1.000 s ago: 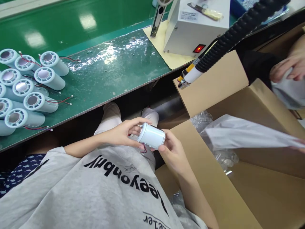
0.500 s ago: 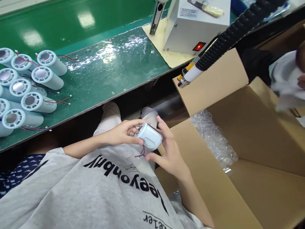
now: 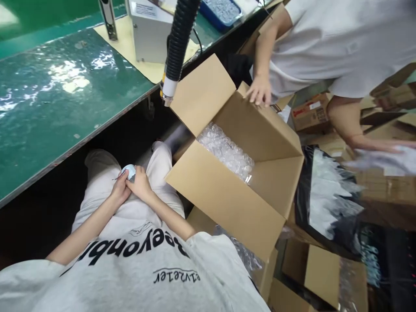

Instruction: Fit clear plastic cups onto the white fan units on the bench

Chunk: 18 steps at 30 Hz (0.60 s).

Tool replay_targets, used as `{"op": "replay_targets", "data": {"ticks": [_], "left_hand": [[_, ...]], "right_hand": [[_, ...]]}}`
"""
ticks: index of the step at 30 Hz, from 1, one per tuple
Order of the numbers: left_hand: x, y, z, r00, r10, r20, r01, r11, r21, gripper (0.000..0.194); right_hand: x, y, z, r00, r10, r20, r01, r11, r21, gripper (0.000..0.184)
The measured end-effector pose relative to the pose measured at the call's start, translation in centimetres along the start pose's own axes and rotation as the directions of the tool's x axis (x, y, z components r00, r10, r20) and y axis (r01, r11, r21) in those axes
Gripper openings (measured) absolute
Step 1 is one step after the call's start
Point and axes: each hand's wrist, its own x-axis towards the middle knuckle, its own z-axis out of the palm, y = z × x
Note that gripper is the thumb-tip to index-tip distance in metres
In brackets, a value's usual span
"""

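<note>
Low over my lap, both hands are closed around a light blue cylinder (image 3: 130,170). My left hand (image 3: 120,189) grips its left side, and a dark thin wire sticks out beside the fingers. From the right, my right hand (image 3: 139,183) wraps the cylinder with fingers bent over it. Most of its body is hidden by the hands; the pale top shows between them. To the right of my hands stands an open cardboard box (image 3: 227,199) with clear plastic pieces (image 3: 225,151) inside.
A green workbench (image 3: 39,117) runs along the left, bearing a grey machine (image 3: 149,37). A black flexible hose (image 3: 182,37) hangs above the box's flap. Across the box, a co-worker's hand (image 3: 260,90) rests on its rim. Further cartons (image 3: 321,273) and a black-lined box (image 3: 303,199) stand right.
The view has swung right, taking the several blue cylinders on the bench out of sight. My right hand, spread beside the cylinder before, has closed on it. The co-worker has come into fuller view.
</note>
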Motion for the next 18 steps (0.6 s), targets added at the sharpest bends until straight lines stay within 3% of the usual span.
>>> {"op": "replay_targets", "data": {"ticks": [5,9,14,18], "left_hand": [[3.4,-2.1,0.9,0.991,-0.093,-0.098,0.111,0.975,0.191,0.036],[4.7,-2.7,2.0,0.990,-0.133,-0.043,0.139,0.906,0.400,0.038],[3.2,1.4,1.8,0.958,-0.189,0.214,0.018,0.787,0.617,0.024],[1.2,4.5,2.6,0.864,-0.316,0.392,-0.112,0.639,0.761,0.058]], "right_hand": [[1.4,2.2,1.5,0.990,0.139,0.027,-0.137,0.990,-0.044,0.040],[2.1,3.2,1.7,0.985,0.171,-0.025,-0.171,0.985,0.020,0.037],[1.0,4.0,-0.5,0.988,0.121,-0.094,-0.103,0.980,0.173,0.049],[-2.0,5.5,-2.2,0.976,0.058,-0.212,0.010,0.951,0.308,0.043]]}}
